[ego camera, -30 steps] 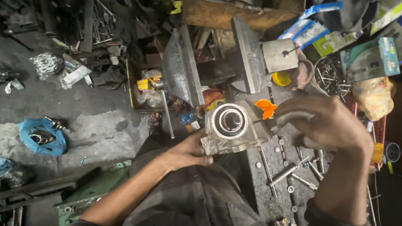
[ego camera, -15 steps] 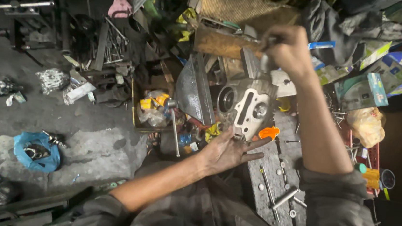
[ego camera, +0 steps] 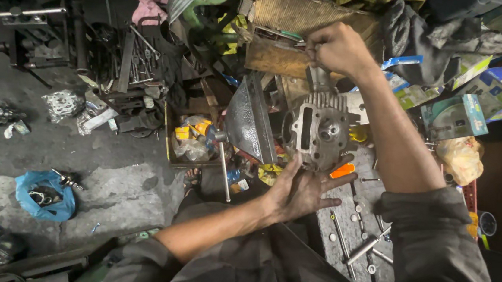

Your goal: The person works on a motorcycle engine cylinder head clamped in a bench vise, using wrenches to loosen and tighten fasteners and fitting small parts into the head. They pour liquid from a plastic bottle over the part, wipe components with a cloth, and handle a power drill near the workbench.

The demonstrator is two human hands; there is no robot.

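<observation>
A grey finned metal engine part point(ego camera: 318, 129) stands at the bench's near edge, beside a bench vise point(ego camera: 250, 120). My left hand point(ego camera: 301, 191) lies under its near side with fingers spread, palm against it. Above the part, my right hand point(ego camera: 338, 49) is closed around the top of a metal tool or handle point(ego camera: 317, 77) that stands on the part's upper end. An orange-handled screwdriver point(ego camera: 343, 170) lies just right of the part.
Loose bolts and rods point(ego camera: 363, 241) lie on the bench at the right. Cardboard boxes point(ego camera: 478, 103) and a yellowish bag point(ego camera: 458, 159) crowd the far right. A tray of small items point(ego camera: 193, 139), metal tools point(ego camera: 127, 64) and a blue bag point(ego camera: 43, 192) sit on the floor at left.
The metal part was turned from its round opening facing up to its ported face. My right hand rose from the part's side to its top end. My left hand stayed underneath.
</observation>
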